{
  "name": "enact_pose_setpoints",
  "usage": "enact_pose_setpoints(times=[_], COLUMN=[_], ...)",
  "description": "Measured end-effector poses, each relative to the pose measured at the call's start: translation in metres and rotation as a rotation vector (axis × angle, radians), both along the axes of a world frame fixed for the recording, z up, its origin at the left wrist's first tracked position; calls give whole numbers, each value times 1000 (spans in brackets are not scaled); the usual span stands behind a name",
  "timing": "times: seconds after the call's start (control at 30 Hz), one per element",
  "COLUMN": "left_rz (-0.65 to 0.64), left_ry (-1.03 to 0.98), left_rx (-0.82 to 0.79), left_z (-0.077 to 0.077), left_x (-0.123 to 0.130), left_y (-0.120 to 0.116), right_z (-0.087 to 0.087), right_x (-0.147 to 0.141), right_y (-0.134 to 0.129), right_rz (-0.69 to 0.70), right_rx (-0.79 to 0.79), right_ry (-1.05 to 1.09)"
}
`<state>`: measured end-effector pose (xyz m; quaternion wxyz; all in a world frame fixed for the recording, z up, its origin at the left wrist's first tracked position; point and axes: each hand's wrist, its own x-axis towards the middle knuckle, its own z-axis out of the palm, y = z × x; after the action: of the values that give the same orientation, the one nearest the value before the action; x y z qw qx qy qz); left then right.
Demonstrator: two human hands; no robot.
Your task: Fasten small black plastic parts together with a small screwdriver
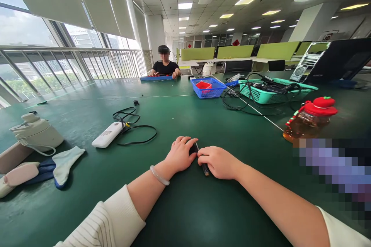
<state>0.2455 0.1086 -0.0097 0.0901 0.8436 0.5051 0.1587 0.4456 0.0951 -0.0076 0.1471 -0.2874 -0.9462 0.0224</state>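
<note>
A slim, dark, pen-like stick (205, 169) with a brownish near end lies on the green table between my two hands. My left hand (181, 154), with a pale bangle at its wrist, curls its fingers and thumb round the stick's far part. From the other side, my right hand (218, 162) has its bent fingers closed on the middle of the stick. Much of the stick is hidden under my fingers, so its exact kind does not show.
Left on the green table (174, 208) lie a white power bank (108, 135) with a black cable, a beige bottle (39, 133) and a cloth (65, 166). A blue basket (209, 92), a teal basket (263, 96) and a red-lidded bottle (310, 119) stand right. Another person (165, 67) sits opposite.
</note>
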Motion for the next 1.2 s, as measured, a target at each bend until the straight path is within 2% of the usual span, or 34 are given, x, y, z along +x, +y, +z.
enact_pose_setpoints(times=[0.33, 0.7, 1.2], left_rz=[-9, -10, -13], left_ry=[1, 17, 6], left_rx=[-14, -21, -12], left_z=[0, 0, -3], left_x=[0, -1, -1], left_y=[1, 1, 3], right_z=[-10, -8, -5], right_x=[-3, -4, 0], right_y=[4, 2, 0], right_rz=[8, 46, 60], right_rx=[60, 185, 206], right_ry=[4, 214, 214])
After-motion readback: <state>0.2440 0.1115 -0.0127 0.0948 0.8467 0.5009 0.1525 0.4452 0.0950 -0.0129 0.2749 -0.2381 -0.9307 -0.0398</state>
